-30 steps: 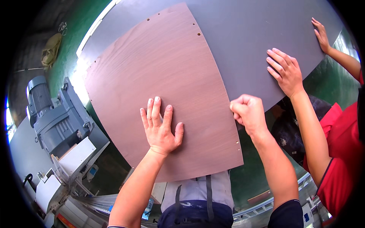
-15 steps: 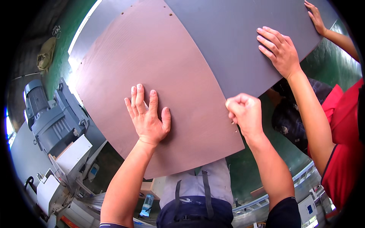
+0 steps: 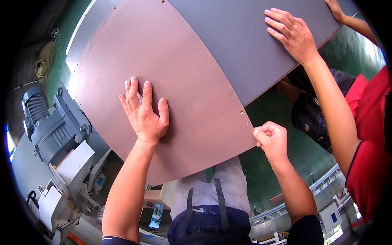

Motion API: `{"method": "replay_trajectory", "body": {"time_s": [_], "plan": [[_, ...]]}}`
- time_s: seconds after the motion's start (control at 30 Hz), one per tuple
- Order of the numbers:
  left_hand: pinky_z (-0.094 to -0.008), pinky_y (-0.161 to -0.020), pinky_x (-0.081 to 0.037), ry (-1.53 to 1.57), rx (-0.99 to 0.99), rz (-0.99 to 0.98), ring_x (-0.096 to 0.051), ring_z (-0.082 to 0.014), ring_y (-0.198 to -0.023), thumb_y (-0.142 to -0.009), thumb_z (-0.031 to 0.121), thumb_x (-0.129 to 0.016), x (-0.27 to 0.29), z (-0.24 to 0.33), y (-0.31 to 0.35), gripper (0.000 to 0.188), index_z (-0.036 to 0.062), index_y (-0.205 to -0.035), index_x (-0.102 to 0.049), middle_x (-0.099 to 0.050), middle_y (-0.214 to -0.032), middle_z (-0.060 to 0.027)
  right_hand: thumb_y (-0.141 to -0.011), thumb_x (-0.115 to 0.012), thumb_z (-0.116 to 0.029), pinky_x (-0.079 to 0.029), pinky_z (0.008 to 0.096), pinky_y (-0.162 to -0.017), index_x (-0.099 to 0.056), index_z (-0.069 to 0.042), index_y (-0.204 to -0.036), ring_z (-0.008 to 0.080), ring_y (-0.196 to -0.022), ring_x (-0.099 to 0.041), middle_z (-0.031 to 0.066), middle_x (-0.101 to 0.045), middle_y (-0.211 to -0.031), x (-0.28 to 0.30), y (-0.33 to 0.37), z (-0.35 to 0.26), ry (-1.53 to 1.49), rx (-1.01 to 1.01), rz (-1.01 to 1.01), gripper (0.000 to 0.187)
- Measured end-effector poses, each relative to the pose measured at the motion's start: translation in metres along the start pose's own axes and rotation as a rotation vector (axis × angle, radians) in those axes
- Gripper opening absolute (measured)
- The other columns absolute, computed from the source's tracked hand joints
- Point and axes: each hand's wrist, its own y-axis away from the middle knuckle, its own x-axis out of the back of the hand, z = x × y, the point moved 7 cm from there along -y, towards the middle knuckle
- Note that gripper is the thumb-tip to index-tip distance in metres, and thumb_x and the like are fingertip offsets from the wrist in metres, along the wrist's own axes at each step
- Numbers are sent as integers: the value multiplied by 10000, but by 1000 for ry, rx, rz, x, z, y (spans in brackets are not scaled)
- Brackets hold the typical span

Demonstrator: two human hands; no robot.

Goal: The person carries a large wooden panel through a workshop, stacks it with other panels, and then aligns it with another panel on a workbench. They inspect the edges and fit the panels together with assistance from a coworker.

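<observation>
A brown wood-grain panel (image 3: 183, 134) with small holes near its edges lies in front of me, partly over a dark grey panel (image 3: 241, 53). My left hand (image 3: 146, 116) rests flat on the brown panel, its fingers spread. A bit of something whitish shows between those fingers, too small to name. My right hand (image 3: 272, 141) is closed with the thumb bent over the curled fingers, right at the panel's right edge near the close corner. Whatever that fist may hold is hidden. Two holes in the panel show just above it.
At right, a co-worker in a red shirt (image 3: 369, 114) lays one hand (image 3: 292, 36) on the grey panel; another hand (image 3: 335, 9) touches its far edge. A grey motor machine (image 3: 55, 126) stands left. Below are a blue bottle (image 3: 156, 216) and a ladder-like rail (image 3: 269, 214).
My right hand has slid down along the panel's edge toward the near corner, uncovering holes. The panels, my left hand and the co-worker's hand appear shifted slightly up and left.
</observation>
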Motion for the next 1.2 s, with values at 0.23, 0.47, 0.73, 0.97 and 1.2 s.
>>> {"method": "replay_trajectory", "body": {"time_s": [0.23, 0.47, 0.73, 0.97, 1.2], "plan": [[-561, -1151, -191, -14, -30, 33, -300, -398, -1417, -880, 275, -567, 1, 1, 1, 529, 19, -1342, -543, -354, -1506, -204, -814, -655, 35, -434, 198, -490, -654, 36, -784, 51, -523, -555, 29, -629, -648, 35, 23, 44, 31, -4, 44, 30], [-543, -1156, -196, -6, -42, 51, -304, -383, -1419, -890, 251, -567, -3, 2, 3, 516, 22, -1351, -538, -362, -1508, -184, -819, -691, 23, -466, 194, -646, -683, 52, -990, 68, -763, -603, 38, -656, -903, 21, 19, 21, -26, 268, 12, 173], [-531, -1162, -192, -29, -41, 77, -307, -383, -1418, -889, 246, -568, 4, 1, 0, 499, 10, -1328, -556, -371, -1502, -196, -847, -657, 3, -485, 230, -671, -707, 42, -940, 89, -758, -610, 75, -687, -918, 16, 16, 14, 14, 293, -19, 113], [-551, -1158, -187, 28, -19, 50, -289, -401, -1421, -858, 277, -592, -1, 7, 4, 528, 6, -1309, -558, -347, -1507, -218, -844, -660, -7, -504, 240, -717, -684, 62, -975, 97, -778, -615, 55, -672, -889, 17, 19, 25, 95, 294, -4, 150], [-557, -1164, -156, 66, 11, 34, -279, -397, -1422, -833, 283, -612, 4, 3, 3, 534, 23, -1298, -565, -343, -1503, -210, -891, -634, -32, -398, 200, -605, -699, 51, -954, 42, -686, -498, 22, -645, -847, 15, 16, 27, 60, 323, 13, 123]]}}
